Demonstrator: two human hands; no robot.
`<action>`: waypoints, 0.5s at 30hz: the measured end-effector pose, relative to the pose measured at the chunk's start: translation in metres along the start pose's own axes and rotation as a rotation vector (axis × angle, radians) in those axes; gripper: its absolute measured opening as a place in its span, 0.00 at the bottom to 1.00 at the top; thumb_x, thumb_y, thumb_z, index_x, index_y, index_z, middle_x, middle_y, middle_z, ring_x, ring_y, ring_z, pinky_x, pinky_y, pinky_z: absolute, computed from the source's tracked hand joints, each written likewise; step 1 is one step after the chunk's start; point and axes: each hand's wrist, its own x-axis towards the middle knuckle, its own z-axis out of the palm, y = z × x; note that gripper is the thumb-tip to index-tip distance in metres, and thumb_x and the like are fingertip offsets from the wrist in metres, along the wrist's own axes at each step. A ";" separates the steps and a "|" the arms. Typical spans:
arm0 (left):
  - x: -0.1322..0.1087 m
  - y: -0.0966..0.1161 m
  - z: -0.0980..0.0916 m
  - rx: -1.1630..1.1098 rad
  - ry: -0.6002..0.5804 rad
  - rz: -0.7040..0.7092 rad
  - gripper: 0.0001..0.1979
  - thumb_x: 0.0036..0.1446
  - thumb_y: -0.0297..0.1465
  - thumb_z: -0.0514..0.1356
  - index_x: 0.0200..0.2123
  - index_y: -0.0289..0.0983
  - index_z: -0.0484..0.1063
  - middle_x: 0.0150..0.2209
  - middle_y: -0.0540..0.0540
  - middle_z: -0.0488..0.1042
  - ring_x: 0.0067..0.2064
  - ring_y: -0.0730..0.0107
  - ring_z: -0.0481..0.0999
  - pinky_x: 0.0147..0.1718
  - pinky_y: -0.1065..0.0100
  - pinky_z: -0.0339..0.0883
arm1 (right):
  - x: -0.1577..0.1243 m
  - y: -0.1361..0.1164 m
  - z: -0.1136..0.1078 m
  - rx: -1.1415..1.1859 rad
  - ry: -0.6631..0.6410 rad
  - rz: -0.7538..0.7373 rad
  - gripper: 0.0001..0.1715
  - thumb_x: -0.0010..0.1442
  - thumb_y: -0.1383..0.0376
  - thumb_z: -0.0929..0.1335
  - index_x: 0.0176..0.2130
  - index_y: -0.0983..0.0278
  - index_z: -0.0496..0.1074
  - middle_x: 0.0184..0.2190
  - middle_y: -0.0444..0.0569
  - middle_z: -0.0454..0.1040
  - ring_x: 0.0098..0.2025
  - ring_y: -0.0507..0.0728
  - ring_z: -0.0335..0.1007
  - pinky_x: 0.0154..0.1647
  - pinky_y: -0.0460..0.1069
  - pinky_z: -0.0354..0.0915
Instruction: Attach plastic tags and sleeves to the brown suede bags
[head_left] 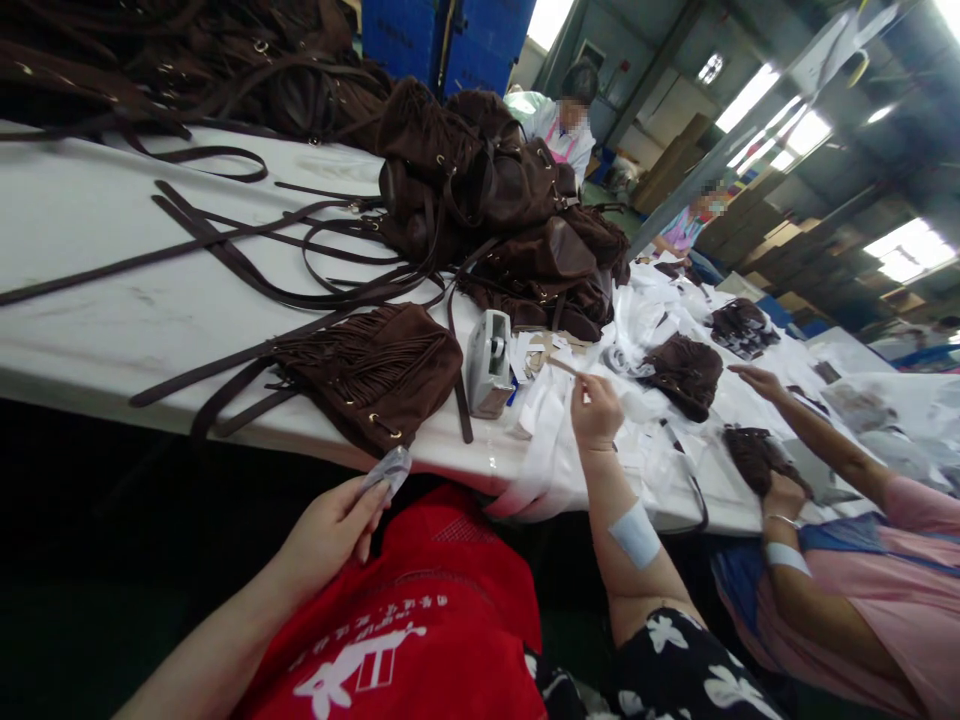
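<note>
My left hand is closed at the table's front edge, pinching a small clear plastic piece, perhaps a folded bag. Just beyond it a dark brown fringed bag lies on its side, straps trailing left. Farther right, my right hand is closed over the table, with a thin brown strip sticking out from its fingertips. A grey tape dispenser stands between the bag and my right hand. Small paper and card pieces lie behind that hand.
Brown bags are heaped at the back, with long straps across the white tabletop. White wrapping covers the table's right side. A co-worker's hands handle another brown bag at the right. Other people stand farther back.
</note>
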 end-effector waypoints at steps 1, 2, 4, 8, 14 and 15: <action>0.000 0.000 0.000 -0.006 0.000 0.002 0.23 0.55 0.52 0.56 0.29 0.36 0.68 0.19 0.55 0.66 0.14 0.76 0.66 0.14 0.73 0.58 | -0.002 -0.004 -0.009 0.069 0.182 0.016 0.14 0.64 0.63 0.63 0.40 0.66 0.76 0.40 0.57 0.77 0.41 0.59 0.74 0.44 0.53 0.66; -0.001 0.000 0.001 -0.018 -0.001 0.001 0.23 0.55 0.52 0.56 0.28 0.36 0.68 0.19 0.55 0.66 0.14 0.77 0.66 0.14 0.74 0.57 | -0.007 -0.011 -0.018 0.174 0.320 0.035 0.11 0.62 0.62 0.65 0.38 0.65 0.75 0.35 0.55 0.77 0.37 0.58 0.74 0.42 0.52 0.68; -0.001 0.000 0.003 -0.073 -0.005 -0.022 0.22 0.55 0.51 0.57 0.28 0.36 0.68 0.19 0.55 0.66 0.13 0.77 0.65 0.13 0.74 0.56 | -0.025 -0.029 -0.030 0.476 0.358 0.102 0.09 0.60 0.59 0.69 0.36 0.64 0.72 0.29 0.49 0.76 0.30 0.56 0.73 0.35 0.51 0.70; -0.002 0.001 0.007 -0.346 -0.026 -0.105 0.21 0.56 0.48 0.58 0.28 0.35 0.68 0.19 0.55 0.66 0.13 0.80 0.64 0.12 0.76 0.53 | -0.078 -0.076 -0.035 1.112 -0.231 0.316 0.12 0.57 0.58 0.71 0.34 0.63 0.68 0.24 0.43 0.76 0.21 0.52 0.72 0.25 0.47 0.70; -0.003 0.001 0.005 -0.674 -0.094 -0.214 0.17 0.61 0.42 0.57 0.30 0.33 0.71 0.22 0.53 0.68 0.15 0.82 0.65 0.14 0.78 0.57 | -0.128 -0.107 -0.017 1.308 -0.684 0.594 0.19 0.51 0.54 0.75 0.30 0.63 0.67 0.20 0.44 0.77 0.18 0.51 0.71 0.18 0.42 0.66; -0.003 0.001 0.005 -0.681 -0.098 -0.218 0.17 0.62 0.42 0.57 0.31 0.33 0.71 0.24 0.51 0.70 0.16 0.82 0.66 0.14 0.79 0.57 | -0.131 -0.109 -0.015 1.300 -0.676 0.621 0.20 0.50 0.53 0.75 0.30 0.63 0.67 0.20 0.45 0.77 0.18 0.51 0.71 0.18 0.42 0.66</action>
